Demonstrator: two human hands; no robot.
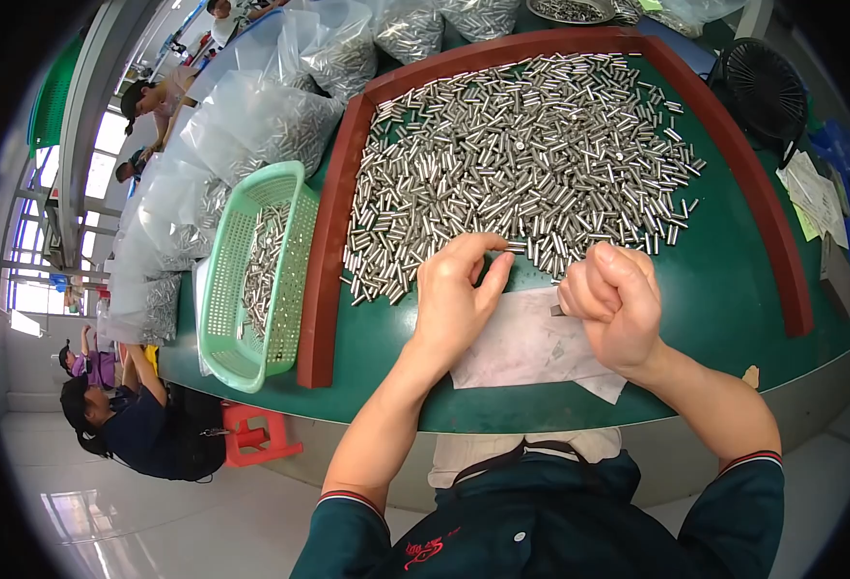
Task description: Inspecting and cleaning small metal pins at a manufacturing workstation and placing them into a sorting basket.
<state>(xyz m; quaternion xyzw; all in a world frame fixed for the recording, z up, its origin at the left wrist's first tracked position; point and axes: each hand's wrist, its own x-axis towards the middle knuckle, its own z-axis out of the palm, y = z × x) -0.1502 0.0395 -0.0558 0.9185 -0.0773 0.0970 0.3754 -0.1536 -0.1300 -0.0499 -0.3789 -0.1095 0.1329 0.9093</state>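
A wide pile of short shiny metal pins (512,154) lies on the green tabletop (406,405). At the pile's near edge, my left hand (454,299) is curled, thumb and forefinger pinching a metal pin (516,247) at their tips. My right hand (618,304) is closed in a fist to the right, over a cloth. From the fist's left side pokes a small dark grey flat end (556,311); the rest is hidden in the palm. A stained whitish cloth (512,338) lies flat below and between both hands.
Red-brown bars (330,251) frame the pile left, far and right. A green plastic basket (220,309) with pins stands left. Clear bags of pins (290,125) line the far left. A black fan (761,92) and papers (816,198) are at right. Other people sit left.
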